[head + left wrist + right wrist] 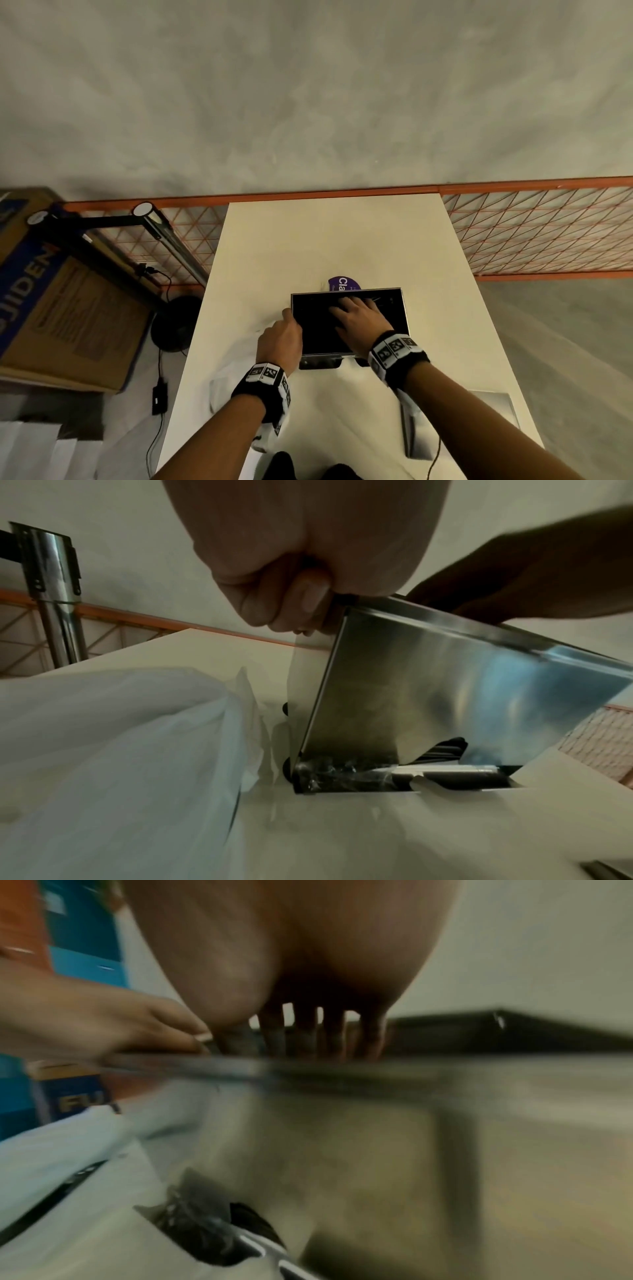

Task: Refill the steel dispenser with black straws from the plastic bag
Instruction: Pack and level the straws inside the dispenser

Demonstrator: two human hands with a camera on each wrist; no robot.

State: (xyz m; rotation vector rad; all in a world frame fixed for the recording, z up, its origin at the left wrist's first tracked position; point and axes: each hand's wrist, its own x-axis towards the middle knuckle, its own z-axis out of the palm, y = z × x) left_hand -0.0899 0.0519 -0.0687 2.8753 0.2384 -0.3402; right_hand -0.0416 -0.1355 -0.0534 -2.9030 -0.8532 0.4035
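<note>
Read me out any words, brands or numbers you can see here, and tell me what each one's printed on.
"JIDEN", the start cut off: blue band of the cardboard box on the floor, left of the table.
"FU": the same box in the right wrist view, the rest hidden.
"Cla", the rest hidden: purple label behind the steel dispenser.
Fine print on the box: too small to read.
Wristband squares: coded patterns, no words.

I can read only a few letters. On the blue band of the cardboard box (51, 291) at the left stands "JIDEN", its beginning cut off; the right wrist view shows "FU" there. The purple label (343, 284) behind the dispenser shows "Cla".
</note>
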